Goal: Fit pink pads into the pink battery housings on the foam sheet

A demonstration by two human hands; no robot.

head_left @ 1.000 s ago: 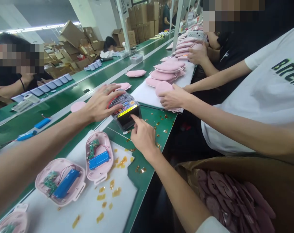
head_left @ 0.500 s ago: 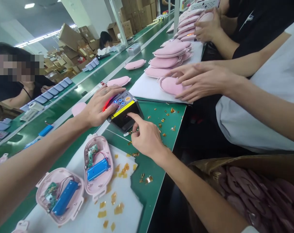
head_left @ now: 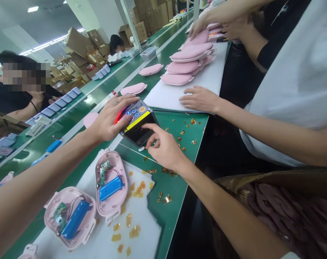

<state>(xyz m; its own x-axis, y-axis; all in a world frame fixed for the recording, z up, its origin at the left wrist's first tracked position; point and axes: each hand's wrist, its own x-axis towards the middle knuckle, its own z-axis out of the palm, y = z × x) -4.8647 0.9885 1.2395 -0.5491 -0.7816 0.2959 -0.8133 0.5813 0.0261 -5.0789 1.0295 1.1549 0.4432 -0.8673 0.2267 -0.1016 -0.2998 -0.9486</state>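
My left hand (head_left: pixel 116 117) is wrapped over a dark grey tape dispenser (head_left: pixel 138 127), its thumb on the button panel. Blue and orange buttons, a yellow warning strip and a red glow show on the machine. My right hand (head_left: pixel 165 145) is at the dark front face, index finger stretched towards it and the other fingers bent; I see nothing held in it. Nearer me, two open pink shells, one upright (head_left: pixel 122 160) and one tilted (head_left: pixel 68 194), lie on a white foam sheet (head_left: pixel 144 233). Each contains a blue battery (head_left: pixel 111 188), wires and a green circuit board.
Amber tape pieces (head_left: pixel 135 231) are scattered on the foam and green bench (head_left: pixel 177 187). A co-worker's hand (head_left: pixel 200 99) rests at right beside stacked pink cases (head_left: pixel 177 79). A carton (head_left: pixel 250 176) of pink pieces stands lower right. Another person sits across the line.
The co-worker's hands have parted: one reaches to the pile farther back, the other lies on the white sheet. My hands stay at the dispenser; my right fingers have shifted slightly.
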